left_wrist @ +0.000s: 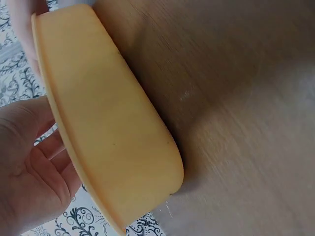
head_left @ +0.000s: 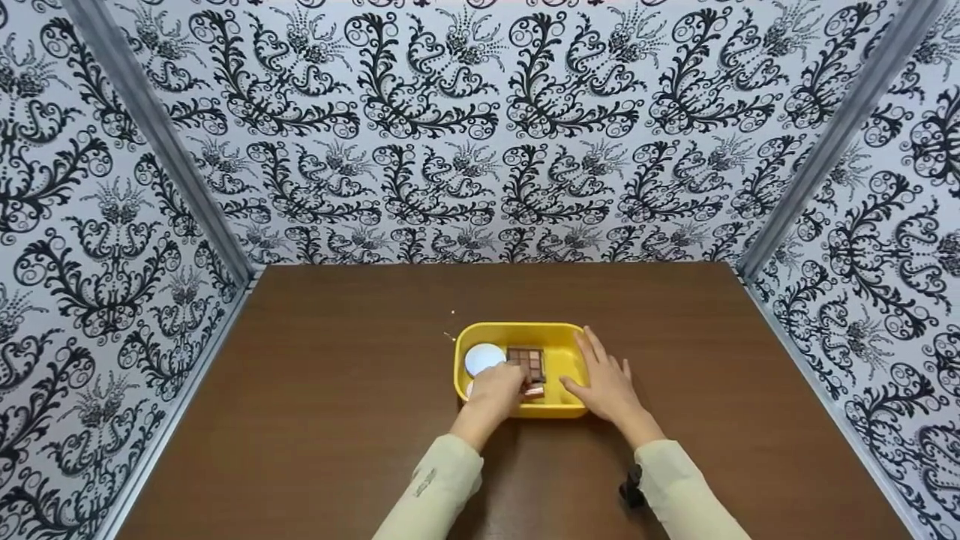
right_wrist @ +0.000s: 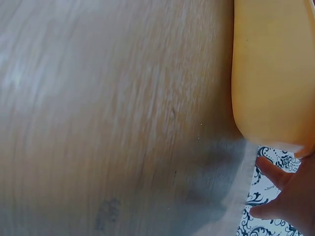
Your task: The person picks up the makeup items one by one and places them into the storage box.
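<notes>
A yellow plastic tub (head_left: pixel 566 411) stands on the brown table. Inside it are a white round lid-like thing (head_left: pixel 484 358), a makeup palette (head_left: pixel 529 362) with brown and pink pans, and a small pinkish thing (head_left: pixel 534 391). My left hand (head_left: pixel 495 394) reaches over the near rim, its bent fingers down beside the small pinkish thing. In the left wrist view the tub's wall hides the fingertips, and I cannot tell whether they hold it. My right hand (head_left: pixel 609 382) rests at the tub's right rim, fingers spread and thumb over the inside.
A small black object (head_left: pixel 632 487) shows beside the right sleeve. Tiny shiny specks (head_left: pixel 451 335) lie on the table (head_left: pixel 337 375) just left of the tub. Walls with black scroll patterns (head_left: pixel 465 150) enclose the table at the back and sides.
</notes>
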Available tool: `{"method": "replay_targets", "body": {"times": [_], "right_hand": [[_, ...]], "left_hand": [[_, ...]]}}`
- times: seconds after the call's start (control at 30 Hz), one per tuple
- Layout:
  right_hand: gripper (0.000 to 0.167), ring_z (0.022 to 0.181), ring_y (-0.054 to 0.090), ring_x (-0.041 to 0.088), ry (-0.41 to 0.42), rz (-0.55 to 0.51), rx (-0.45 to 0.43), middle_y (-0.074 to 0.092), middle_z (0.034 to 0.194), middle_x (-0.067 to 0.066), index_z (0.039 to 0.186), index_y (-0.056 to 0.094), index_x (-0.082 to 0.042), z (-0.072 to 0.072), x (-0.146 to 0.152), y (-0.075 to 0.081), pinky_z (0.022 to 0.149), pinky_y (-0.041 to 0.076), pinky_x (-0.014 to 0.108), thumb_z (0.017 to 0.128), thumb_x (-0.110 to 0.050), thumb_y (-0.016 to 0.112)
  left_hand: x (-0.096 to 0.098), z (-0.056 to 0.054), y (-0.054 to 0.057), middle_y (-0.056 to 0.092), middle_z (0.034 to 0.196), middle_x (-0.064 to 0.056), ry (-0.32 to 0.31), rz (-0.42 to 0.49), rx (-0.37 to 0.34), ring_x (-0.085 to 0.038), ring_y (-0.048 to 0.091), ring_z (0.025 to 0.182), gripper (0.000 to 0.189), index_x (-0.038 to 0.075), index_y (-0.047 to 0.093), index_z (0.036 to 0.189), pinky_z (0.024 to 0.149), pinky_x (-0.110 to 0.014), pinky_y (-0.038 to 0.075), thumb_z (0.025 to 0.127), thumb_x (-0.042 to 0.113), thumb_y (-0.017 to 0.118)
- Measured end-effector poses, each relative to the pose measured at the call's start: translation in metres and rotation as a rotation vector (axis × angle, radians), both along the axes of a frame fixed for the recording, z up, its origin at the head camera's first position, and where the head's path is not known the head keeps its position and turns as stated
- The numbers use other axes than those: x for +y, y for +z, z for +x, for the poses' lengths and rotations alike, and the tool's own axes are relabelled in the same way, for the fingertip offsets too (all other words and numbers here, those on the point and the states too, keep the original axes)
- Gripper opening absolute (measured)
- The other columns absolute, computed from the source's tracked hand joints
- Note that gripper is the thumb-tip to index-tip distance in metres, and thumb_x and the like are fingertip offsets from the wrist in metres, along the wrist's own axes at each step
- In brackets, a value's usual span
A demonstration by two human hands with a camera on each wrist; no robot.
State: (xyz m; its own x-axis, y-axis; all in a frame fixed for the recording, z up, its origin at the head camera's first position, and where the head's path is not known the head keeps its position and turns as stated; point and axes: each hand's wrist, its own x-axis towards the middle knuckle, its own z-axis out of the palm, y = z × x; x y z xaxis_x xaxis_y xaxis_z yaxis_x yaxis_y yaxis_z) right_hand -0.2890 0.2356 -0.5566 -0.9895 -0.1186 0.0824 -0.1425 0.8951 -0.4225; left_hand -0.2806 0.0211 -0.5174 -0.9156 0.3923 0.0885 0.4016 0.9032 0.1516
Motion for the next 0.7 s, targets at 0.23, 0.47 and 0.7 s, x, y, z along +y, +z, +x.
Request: {"method": "replay_targets", "body": {"times": [0.23,0.47,0.7], "right_hand": [[0.088,0.134,0.045,0.052,0.007,-0.011,-0.012,0.011,0.169,0.008,0.161,0.018,-0.019,-0.001,-0.004,0.000,0.113,0.014,0.078,0.092,-0.046,0.065],[0.088,0.134,0.044,0.054,0.022,-0.003,-0.011,0.010,0.169,0.008,0.161,0.016,-0.020,-0.007,-0.009,0.002,0.113,0.015,0.078,0.092,-0.048,0.062],[0.087,0.134,0.044,0.052,0.013,0.013,-0.013,0.011,0.169,0.009,0.161,0.017,-0.020,-0.007,-0.004,-0.002,0.113,0.016,0.078,0.092,-0.049,0.062]], "left_hand": [[-0.002,-0.008,-0.009,0.071,0.090,0.000,0.024,-0.018,-0.002,-0.021,0.069,0.081,0.011,0.020,0.072,0.074,0.064,-0.035,0.058,0.085,0.019,0.074],[-0.007,-0.014,-0.004,0.073,0.086,-0.004,0.052,-0.046,-0.016,-0.024,0.069,0.080,0.010,0.016,0.069,0.075,0.064,-0.039,0.059,0.085,0.015,0.073],[-0.020,-0.012,-0.002,0.069,0.105,-0.006,0.029,-0.012,0.015,-0.025,0.067,0.092,0.030,0.014,0.070,0.107,0.075,-0.039,0.059,0.081,0.022,0.080]]}}
